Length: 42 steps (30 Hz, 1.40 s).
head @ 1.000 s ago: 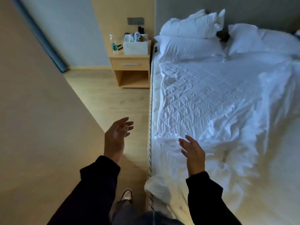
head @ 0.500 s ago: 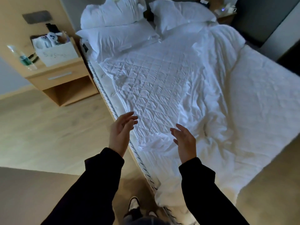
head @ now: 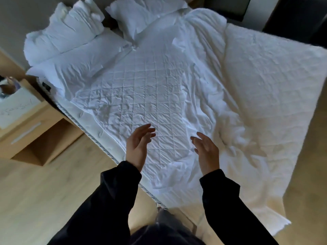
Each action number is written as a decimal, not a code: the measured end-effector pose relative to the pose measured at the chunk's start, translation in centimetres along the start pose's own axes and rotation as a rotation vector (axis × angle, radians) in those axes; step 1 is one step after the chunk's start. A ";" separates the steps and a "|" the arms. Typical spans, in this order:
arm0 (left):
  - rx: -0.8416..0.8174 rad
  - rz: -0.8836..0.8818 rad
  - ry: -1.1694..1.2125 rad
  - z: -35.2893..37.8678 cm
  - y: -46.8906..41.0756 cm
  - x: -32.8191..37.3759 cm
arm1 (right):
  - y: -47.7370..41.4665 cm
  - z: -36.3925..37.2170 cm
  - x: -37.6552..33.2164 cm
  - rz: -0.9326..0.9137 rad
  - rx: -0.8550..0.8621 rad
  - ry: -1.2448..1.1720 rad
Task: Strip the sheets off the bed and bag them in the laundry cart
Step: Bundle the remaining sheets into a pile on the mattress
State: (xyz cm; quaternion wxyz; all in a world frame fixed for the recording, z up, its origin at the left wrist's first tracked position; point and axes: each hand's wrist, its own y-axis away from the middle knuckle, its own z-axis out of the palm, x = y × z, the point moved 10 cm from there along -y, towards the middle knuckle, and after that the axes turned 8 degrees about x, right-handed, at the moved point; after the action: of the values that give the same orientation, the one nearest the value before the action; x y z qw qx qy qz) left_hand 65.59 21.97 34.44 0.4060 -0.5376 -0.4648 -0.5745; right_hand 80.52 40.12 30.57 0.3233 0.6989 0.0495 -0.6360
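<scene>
A bed with a white quilted mattress pad [head: 141, 96] fills the middle of the head view. A crumpled white sheet [head: 208, 106] lies pushed toward its right half, and a white duvet [head: 276, 89] covers the far right side. Three white pillows [head: 70, 45] sit at the head end. My left hand [head: 137, 145] hovers over the near edge of the pad, fingers relaxed, holding nothing. My right hand [head: 206, 152] hovers above the sheet's near folds, fingers spread, empty. No laundry cart is in view.
A wooden nightstand [head: 33, 135] stands at the left, with a white box [head: 16, 106] on top. Wood floor [head: 44, 191] runs along the bed's left side. Dark furniture [head: 292, 16] stands beyond the bed at top right.
The view has swung right and over the bed. Both hands have moved from beside the mattress edge to above the pad and sheet, still empty.
</scene>
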 end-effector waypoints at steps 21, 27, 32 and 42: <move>-0.674 -0.089 0.017 15.8 -16.8 -1.5 | -7.9 0.6 0.7 -0.046 0.604 -0.025; -0.910 -0.035 -0.047 17.7 -16.0 -3.2 | -5.8 1.3 4.3 0.003 0.788 -0.050; -1.049 -0.027 -0.113 18.0 -14.1 -6.2 | -3.6 1.8 7.9 0.055 0.889 -0.094; -1.213 0.006 -0.210 18.9 -7.5 -12.4 | -0.5 -0.8 15.4 0.159 0.980 -0.029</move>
State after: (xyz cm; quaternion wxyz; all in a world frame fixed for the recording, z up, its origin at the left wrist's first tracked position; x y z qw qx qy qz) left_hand 64.01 41.70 21.17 -0.0185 -0.7277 -0.0909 -0.6796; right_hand 83.84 35.70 16.12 0.0050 0.7613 -0.3132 -0.5677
